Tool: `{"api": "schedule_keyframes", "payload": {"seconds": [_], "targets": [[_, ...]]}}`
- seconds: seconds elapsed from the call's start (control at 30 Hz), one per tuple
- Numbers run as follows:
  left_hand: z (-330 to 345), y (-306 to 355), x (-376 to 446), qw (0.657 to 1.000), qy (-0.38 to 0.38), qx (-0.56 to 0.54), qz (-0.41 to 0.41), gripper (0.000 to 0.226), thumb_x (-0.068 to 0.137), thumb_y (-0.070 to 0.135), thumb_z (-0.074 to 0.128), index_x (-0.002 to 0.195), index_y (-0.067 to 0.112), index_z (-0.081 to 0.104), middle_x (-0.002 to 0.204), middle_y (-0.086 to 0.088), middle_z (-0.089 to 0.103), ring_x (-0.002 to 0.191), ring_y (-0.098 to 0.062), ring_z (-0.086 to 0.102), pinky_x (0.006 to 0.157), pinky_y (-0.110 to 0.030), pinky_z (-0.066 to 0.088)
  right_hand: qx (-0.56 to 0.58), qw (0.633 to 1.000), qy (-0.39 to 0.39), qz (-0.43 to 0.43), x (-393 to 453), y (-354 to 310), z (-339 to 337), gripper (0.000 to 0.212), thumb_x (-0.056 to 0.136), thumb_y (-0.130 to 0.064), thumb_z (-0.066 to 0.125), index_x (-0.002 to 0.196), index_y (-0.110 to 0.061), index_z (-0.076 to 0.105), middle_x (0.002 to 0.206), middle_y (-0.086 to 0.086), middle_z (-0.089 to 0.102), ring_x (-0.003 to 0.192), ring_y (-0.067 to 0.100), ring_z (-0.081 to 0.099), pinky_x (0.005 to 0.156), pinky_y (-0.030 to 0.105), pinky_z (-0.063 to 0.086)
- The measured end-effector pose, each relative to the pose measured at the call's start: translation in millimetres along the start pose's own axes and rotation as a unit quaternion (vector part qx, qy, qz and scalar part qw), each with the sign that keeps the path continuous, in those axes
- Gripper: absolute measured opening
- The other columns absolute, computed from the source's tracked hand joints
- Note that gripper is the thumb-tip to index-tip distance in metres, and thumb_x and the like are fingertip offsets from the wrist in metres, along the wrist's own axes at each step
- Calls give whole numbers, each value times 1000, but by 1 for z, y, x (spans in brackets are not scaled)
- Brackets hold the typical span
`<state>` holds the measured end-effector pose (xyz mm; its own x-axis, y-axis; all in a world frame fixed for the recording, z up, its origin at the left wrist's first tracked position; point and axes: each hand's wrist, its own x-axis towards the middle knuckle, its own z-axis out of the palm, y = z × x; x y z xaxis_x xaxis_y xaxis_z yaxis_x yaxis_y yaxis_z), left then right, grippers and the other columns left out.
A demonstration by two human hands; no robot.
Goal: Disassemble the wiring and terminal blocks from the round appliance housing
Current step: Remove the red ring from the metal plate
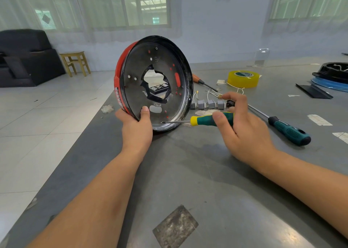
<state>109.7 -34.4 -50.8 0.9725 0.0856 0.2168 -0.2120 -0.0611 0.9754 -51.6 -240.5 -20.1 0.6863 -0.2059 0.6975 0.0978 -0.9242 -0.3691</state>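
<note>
Housing [156,82], round, red-sided with black rim: stands on edge on the bench [188,182], open inner face toward the viewer, a jagged hole through its centre.

Left hand [136,129]: nearest the housing, at its lower rim; thumb curled over the rim onto the inner face, fingers behind, gripping it upright.

Right hand [241,127]: right of the housing; thumb and fingers pinch the handle of a small screwdriver [197,120], green and yellow.

Key relation: the screwdriver's long axis lies roughly level, pointing left; its tip sits at the low inner face of the housing, close by a small fastener hole. Whether the tip is seated cannot be told. Judged step: loosening a remaining screw.

Beyond the right hand, right of the housing: a row of grey terminal blocks [207,104] with white wiring [211,93], lying loose on the bench, apparently already off.

Further right: a larger screwdriver [290,133]. Farther back: an orange-handled tool [197,79] and a yellow tape roll [243,78].
</note>
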Motion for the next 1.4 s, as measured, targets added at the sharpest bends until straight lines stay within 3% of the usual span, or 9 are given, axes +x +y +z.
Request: {"api": "schedule_keyframes", "payload": {"seconds": [0.13,0.27,0.4,0.6,0.73,0.97,1.13,1.3,1.4], "targets": [[0,0,0,1000,0,3,2,34,101,47,55,118,31,31,106,22,58,94,5,53,89,-33,39,22,999,-27,-40,0,1,-1,55,88,-42,52,134,-29,25,100,-6,54,64,8,52,55,35,45],[0,0,0,1000,1,2,1,33,101,46,56,118,32,31,105,23,58,94,5,53,88,-33,39,-13,1000,-1,-10,0,-3,-2,55,95,-65,31,138,-32,27,86,0,64,60,17,58,57,39,50],[0,0,0,1000,0,0,2,33,101,46,55,118,31,31,106,22,58,95,5,53,89,-34,40,92,994,-35,-42,0,-1,-1,55,88,-32,57,135,-31,29,96,-4,50,69,20,55,64,48,51],[0,0,0,1000,-1,2,1,34,101,46,55,119,32,31,107,24,57,95,5,53,90,-33,39,116,991,-13,-59,0,1,5,50,96,-35,55,140,-30,32,108,-5,52,75,1,52,66,9,41],[0,-1,0,1000,-3,0,0,34,101,46,56,119,34,31,106,25,57,95,6,53,89,-31,39,124,990,-5,-67,-2,-2,7,59,82,-22,64,136,-26,40,121,-4,47,101,4,50,82,13,45],[0,0,0,1000,0,-6,-1,35,98,49,56,117,34,31,106,25,58,95,8,53,82,-28,40,117,993,-4,-4,-1,3,8,38,101,-56,43,132,-37,34,90,-15,57,80,2,58,67,7,41],[-1,0,1,1000,-9,-16,0,34,101,45,56,120,32,31,109,24,58,99,5,54,91,-34,42,200,979,-25,-14,1,6,7,49,91,-14,71,125,-39,45,104,-16,59,94,8,61,75,10,48],[-2,3,0,999,-18,-28,-6,32,103,43,56,120,34,32,111,25,57,101,5,52,100,-39,47,297,955,-6,9,3,4,8,51,81,-12,71,122,-38,52,107,-10,64,107,18,65,94,28,53],[-2,4,-1,999,-19,-26,-7,32,102,43,57,120,34,32,110,26,57,101,6,53,105,-43,48,295,954,-11,44,3,7,8,43,85,-25,67,122,-40,52,105,-12,65,101,16,66,89,33,54]]}}
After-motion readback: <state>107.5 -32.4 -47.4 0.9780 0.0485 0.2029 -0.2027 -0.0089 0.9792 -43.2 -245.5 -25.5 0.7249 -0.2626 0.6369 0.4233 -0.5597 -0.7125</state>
